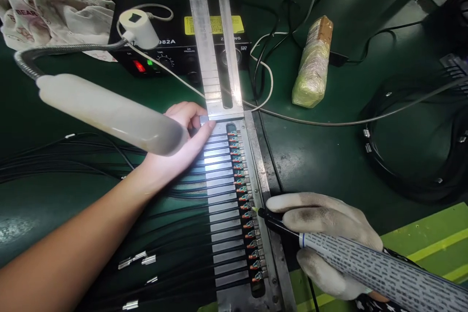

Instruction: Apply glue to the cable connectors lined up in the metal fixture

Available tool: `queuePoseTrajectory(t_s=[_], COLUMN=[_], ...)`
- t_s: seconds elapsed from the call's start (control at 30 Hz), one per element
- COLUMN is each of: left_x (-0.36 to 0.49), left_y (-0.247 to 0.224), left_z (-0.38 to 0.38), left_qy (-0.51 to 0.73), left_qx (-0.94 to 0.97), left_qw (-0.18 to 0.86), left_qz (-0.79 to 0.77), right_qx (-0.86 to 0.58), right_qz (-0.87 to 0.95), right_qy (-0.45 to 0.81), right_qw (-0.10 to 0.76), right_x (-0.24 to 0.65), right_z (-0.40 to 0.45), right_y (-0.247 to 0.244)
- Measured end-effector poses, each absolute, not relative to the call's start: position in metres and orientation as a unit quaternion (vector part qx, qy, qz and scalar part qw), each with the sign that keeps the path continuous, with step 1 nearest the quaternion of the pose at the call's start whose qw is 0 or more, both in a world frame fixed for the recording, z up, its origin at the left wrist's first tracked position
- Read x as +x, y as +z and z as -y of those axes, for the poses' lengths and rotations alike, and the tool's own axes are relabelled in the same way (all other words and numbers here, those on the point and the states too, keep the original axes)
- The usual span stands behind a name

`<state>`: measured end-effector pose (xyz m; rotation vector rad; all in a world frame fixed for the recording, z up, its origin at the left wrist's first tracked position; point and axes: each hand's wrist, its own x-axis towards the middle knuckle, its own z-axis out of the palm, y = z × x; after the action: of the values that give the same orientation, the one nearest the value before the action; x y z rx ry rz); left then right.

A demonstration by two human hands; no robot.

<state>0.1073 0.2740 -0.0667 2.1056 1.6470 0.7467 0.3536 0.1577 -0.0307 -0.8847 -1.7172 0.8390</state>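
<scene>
A metal fixture holds a row of black cables, their ends with small connectors and coloured wires lined up in its slot. My bare left hand grips the fixture's upper left edge, its thumb on the metal, partly hidden behind a white lamp. In my gloved right hand is a marker-like pen with a patterned grey barrel. Its dark tip is beside the connectors near the middle of the row, at a small yellow-green spot.
A black control box with lit switches stands behind, below a slotted metal rail. A wrapped block lies at the back right, near coiled black cables. Patterned cloth is at the back left.
</scene>
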Motion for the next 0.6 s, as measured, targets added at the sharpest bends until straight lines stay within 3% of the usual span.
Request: queuePoseTrajectory(t_s=[0.3, 0.6], left_x=[0.1072, 0.1080], left_y=[-0.0669, -0.0653], left_z=[-0.2744, -0.2747], left_qy=[0.262, 0.258], left_qx=[0.748, 0.747], left_qw=[0.184, 0.185], left_qz=[-0.581, -0.584], right_qx=[-0.360, -0.380], right_qz=[0.697, 0.711], right_qy=[0.346, 0.351], right_qw=[0.514, 0.477], right_x=[0.3516, 0.3568], right_z=[-0.1600, -0.1553], right_y=[-0.0310, -0.0299])
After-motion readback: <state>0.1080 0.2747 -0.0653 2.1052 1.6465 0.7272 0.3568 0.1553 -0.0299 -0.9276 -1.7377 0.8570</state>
